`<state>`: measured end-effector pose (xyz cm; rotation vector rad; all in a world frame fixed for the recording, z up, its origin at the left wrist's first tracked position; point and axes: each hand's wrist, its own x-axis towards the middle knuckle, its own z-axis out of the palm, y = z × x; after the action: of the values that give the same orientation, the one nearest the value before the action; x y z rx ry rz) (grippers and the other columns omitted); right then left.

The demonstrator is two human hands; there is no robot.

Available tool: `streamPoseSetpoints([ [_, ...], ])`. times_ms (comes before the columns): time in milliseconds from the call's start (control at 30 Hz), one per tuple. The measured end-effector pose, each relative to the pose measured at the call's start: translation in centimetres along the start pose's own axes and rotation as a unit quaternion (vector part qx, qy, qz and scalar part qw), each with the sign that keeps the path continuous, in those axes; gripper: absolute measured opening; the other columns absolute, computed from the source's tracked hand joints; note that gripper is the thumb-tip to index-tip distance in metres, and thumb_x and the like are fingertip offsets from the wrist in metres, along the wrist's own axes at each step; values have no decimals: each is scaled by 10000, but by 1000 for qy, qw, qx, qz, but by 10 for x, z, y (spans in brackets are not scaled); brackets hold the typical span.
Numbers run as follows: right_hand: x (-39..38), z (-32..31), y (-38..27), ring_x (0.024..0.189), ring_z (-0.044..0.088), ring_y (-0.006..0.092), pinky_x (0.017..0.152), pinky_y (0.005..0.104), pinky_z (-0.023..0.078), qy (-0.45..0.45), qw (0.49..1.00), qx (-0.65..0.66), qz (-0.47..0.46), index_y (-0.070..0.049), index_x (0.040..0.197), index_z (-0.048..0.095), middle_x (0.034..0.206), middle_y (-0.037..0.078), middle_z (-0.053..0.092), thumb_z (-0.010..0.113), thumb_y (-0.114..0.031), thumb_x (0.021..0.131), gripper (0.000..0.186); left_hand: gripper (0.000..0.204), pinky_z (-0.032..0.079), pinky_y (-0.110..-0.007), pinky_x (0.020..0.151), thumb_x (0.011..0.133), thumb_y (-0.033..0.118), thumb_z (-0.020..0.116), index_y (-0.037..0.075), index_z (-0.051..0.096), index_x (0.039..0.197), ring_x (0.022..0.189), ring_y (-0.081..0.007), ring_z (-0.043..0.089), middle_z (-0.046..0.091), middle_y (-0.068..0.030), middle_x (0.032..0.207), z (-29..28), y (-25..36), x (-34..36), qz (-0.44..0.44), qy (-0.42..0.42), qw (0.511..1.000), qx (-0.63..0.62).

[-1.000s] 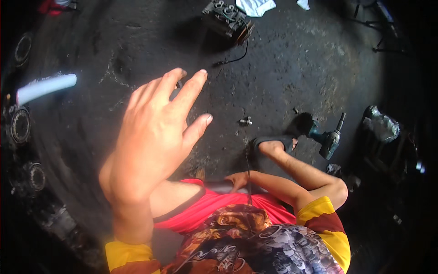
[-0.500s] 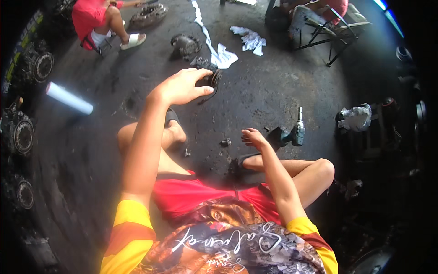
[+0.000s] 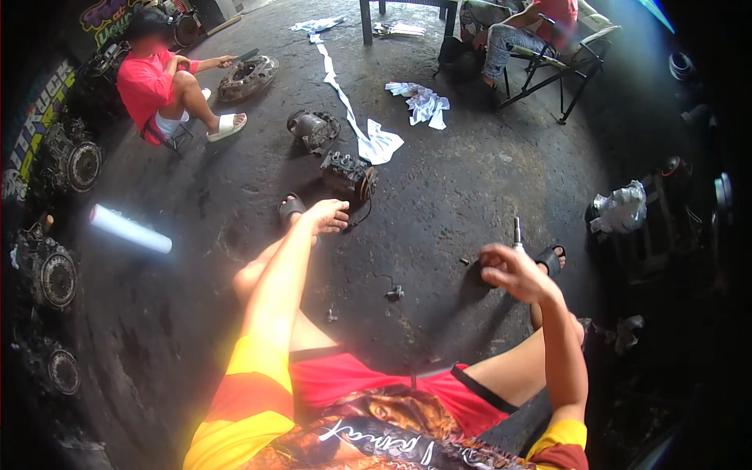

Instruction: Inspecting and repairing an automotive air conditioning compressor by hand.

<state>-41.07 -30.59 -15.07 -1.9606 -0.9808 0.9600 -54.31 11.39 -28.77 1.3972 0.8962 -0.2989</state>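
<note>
My left hand [image 3: 327, 217] hangs open with its fingers loosely bent, just on the near side of a black compressor-like part with a pulley [image 3: 345, 174] lying on the floor. I see nothing in that hand. My right hand [image 3: 513, 272] is raised at the right, fingers curled but apart, and empty. Behind it a power driver shows only its metal socket shaft [image 3: 517, 229]; the hand hides its body. Between my feet lies a small dark metal fitting [image 3: 395, 293], with a smaller bolt-like piece [image 3: 332, 315] to its left.
A second cylindrical machine part [image 3: 314, 130] and white cloths [image 3: 381, 144] lie beyond. A white roll [image 3: 131, 229] is at left, near greasy engine parts [image 3: 82, 166]. One person [image 3: 149, 94] crouches by a round metal part [image 3: 249, 78]; another sits on a folding chair [image 3: 568, 70].
My left hand has drawn back from the compressor-like part. My right hand has lifted and moved right, over the driver. My right leg has shifted outward, and the view has tilted up.
</note>
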Motion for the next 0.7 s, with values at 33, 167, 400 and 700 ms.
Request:
streamPoseSetpoints([
  [33,-11,-4,16,840,590,169,749,309,485,4,1000,-9,15,-9,1154,525,921,104,625,642,-151,839,365,399,467,-341,759,895,346,540,110,486,1212,830,-169,591,575,-102,1145,6,-3,25,-9,4,1000,-8],
  [167,-15,8,55,976,580,337,845,392,461,100,989,-104,40,-17,1191,512,1029,196,603,664,-206,786,471,363,479,-296,541,871,385,559,54,603,1014,634,-162,607,636,-76,849,23,-24,105,-6,138,986,91],
  [400,-4,-5,20,1005,528,329,875,401,427,41,983,-178,18,-48,1259,461,1118,164,538,678,-257,770,574,714,530,-359,709,713,548,682,8,558,1163,986,-270,606,608,-186,1088,47,-10,195,19,312,905,288],
  [700,-24,-38,8,1078,491,337,918,405,397,-39,988,-135,69,-52,1252,485,1214,165,497,587,-208,788,500,511,510,-470,762,776,351,696,55,447,1110,877,-396,633,643,-225,922,102,8,207,16,449,791,415],
])
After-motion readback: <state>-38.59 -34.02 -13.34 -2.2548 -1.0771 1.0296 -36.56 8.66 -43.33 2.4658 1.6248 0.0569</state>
